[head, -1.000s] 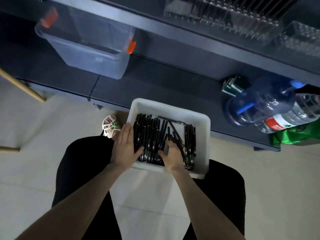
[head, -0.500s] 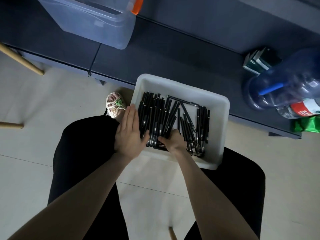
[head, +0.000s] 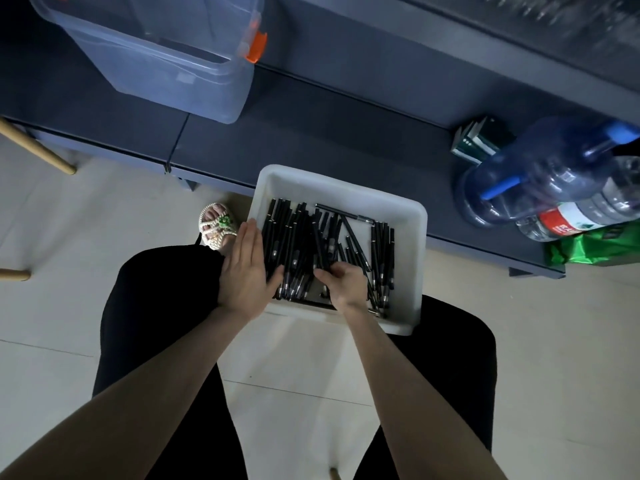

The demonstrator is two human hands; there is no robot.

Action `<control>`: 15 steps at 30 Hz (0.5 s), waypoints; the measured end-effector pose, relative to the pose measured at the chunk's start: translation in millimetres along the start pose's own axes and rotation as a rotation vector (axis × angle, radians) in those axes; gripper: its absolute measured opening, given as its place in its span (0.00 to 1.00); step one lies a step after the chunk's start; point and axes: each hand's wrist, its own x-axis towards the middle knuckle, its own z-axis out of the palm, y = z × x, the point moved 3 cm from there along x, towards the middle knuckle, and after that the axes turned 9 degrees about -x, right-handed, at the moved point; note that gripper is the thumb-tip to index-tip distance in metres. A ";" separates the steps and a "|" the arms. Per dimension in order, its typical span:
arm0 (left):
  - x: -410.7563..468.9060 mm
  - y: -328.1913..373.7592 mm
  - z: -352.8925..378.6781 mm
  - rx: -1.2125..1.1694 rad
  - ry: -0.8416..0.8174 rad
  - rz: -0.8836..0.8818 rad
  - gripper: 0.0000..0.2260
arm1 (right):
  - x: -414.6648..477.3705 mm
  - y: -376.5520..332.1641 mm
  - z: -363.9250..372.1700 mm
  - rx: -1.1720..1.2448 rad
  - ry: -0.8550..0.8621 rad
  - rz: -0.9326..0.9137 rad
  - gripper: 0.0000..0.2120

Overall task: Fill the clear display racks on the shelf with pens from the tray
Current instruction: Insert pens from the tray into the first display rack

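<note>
A white tray (head: 408,244) rests across my lap and holds several black pens (head: 294,244) lying mostly lengthwise. My left hand (head: 247,271) lies flat with straight fingers along the tray's left wall, its thumb touching the pens. Inside the tray's near end, my right hand (head: 346,282) has its fingers curled into the pile and pinches a black pen (head: 320,249). The clear display racks (head: 571,19) show only as a blurred strip on the upper shelf at the top right.
A clear storage bin (head: 166,60) with orange latches stands on the dark low shelf (head: 346,140) at the left. Large blue water jug (head: 540,171), a red-labelled bottle (head: 581,220), a green bag (head: 595,247) and small boxes (head: 481,140) crowd the right. Wooden legs (head: 38,148) stand left.
The view has tilted down and back up slightly. My right hand's fingers have closed into the pens near the tray's near end. My left hand stays flat at the tray's left side.
</note>
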 end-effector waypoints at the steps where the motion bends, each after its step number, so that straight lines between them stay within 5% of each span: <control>1: 0.3 1.2 -1.7 -0.015 -0.010 0.001 0.32 | -3.0 0.1 -6.6 0.020 -0.002 -0.016 0.09; 4: 1.5 4.7 -9.2 -0.052 -0.042 -0.025 0.32 | -11.2 -1.5 -22.1 0.027 -0.024 -0.034 0.05; 10: 1.6 27.2 -38.9 -0.128 -0.028 0.006 0.30 | -28.6 -21.3 -46.9 -0.001 -0.046 -0.132 0.15; 15: 21.1 64.8 -80.9 -0.126 -0.075 0.212 0.25 | -37.4 -46.9 -85.6 -0.068 -0.128 -0.251 0.18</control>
